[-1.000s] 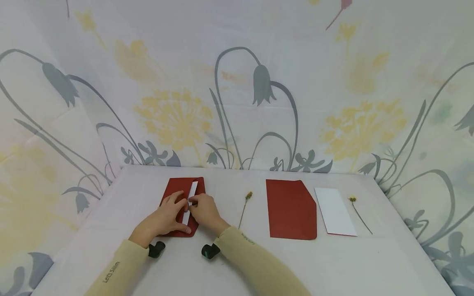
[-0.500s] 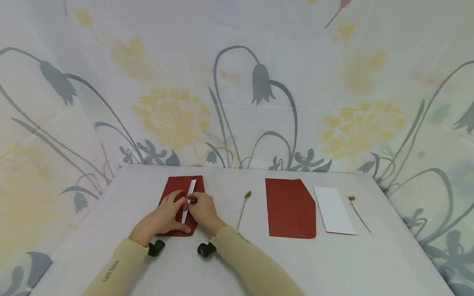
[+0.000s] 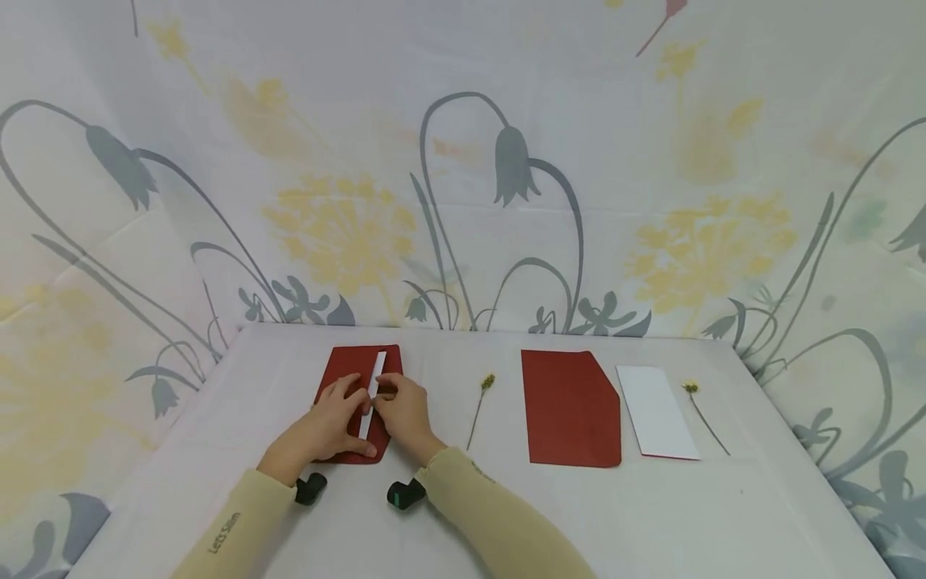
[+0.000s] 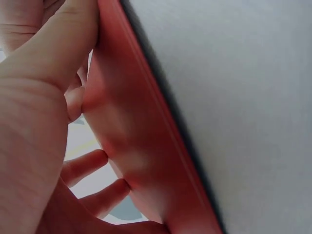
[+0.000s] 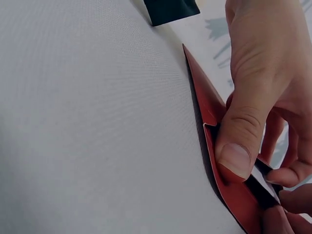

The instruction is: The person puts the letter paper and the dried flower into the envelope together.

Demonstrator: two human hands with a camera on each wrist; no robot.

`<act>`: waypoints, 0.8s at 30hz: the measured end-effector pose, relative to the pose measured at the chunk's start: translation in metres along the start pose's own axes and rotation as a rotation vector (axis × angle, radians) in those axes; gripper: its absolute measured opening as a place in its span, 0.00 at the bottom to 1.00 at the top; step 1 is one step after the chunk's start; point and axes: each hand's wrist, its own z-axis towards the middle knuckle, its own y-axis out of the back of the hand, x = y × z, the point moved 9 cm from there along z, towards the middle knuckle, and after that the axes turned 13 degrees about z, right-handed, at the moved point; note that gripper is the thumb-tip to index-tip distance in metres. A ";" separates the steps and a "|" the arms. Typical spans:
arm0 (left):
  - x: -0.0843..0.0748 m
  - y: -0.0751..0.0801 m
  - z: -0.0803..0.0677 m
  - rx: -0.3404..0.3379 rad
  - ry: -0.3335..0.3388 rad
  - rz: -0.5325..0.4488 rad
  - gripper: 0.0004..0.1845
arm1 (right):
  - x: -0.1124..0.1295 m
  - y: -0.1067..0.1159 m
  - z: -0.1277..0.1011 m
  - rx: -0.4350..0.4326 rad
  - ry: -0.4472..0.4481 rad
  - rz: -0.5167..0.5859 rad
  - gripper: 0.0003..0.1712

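A dark red envelope (image 3: 347, 362) lies at the left of the white table, a narrow strip of white card (image 3: 378, 367) showing in its mouth. My left hand (image 3: 329, 420) rests over the envelope, thumb near the front edge and fingers spread across the paper. My right hand (image 3: 405, 410) is at the mouth, its thumb and bent index finger pinching around the white card. In the right wrist view the right thumb (image 5: 239, 151) lies over the red paper of the envelope (image 5: 207, 100), beside the dark opening. Left fingertips (image 5: 295, 199) meet the same opening.
A dried flower stem (image 3: 479, 406) lies right of the hands. Farther right are a second red envelope (image 3: 571, 410), a white card (image 3: 657, 414) with a red lower edge, and another dried yellow flower (image 3: 690, 388). A flower-printed cloth (image 3: 463, 233) hangs behind the table.
The right hand shifts slightly at the envelope's mouth, its index finger lifting a little from the thumb. The left hand and the envelope stay in place.
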 end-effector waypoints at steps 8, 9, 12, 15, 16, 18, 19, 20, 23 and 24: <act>0.001 0.002 0.001 -0.022 -0.027 -0.009 0.29 | -0.002 -0.001 0.000 0.036 -0.016 0.029 0.16; 0.001 0.002 0.001 -0.023 -0.029 -0.010 0.29 | -0.003 -0.002 0.000 0.049 -0.020 0.031 0.16; 0.001 0.002 0.001 -0.025 -0.037 -0.018 0.28 | -0.005 -0.005 -0.001 0.098 -0.024 0.013 0.17; 0.001 0.002 0.000 -0.028 -0.041 -0.029 0.28 | -0.005 -0.008 -0.002 0.150 -0.001 -0.031 0.20; 0.001 0.003 0.000 -0.029 -0.043 -0.033 0.28 | -0.004 -0.009 -0.003 0.165 0.004 -0.047 0.20; 0.000 0.003 0.001 -0.032 -0.048 -0.036 0.28 | -0.003 -0.011 -0.003 0.190 0.018 -0.070 0.22; 0.000 0.003 0.001 -0.031 -0.048 -0.036 0.28 | -0.002 -0.011 -0.004 0.202 0.016 -0.076 0.23; 0.000 0.004 0.001 -0.032 -0.047 -0.039 0.28 | -0.002 -0.012 -0.004 0.214 0.012 -0.083 0.24; 0.000 0.003 0.001 -0.033 -0.044 -0.042 0.28 | -0.002 -0.013 -0.006 0.247 -0.001 -0.097 0.25; 0.000 0.003 0.001 -0.033 -0.043 -0.040 0.28 | -0.002 -0.013 -0.006 0.255 -0.007 -0.098 0.25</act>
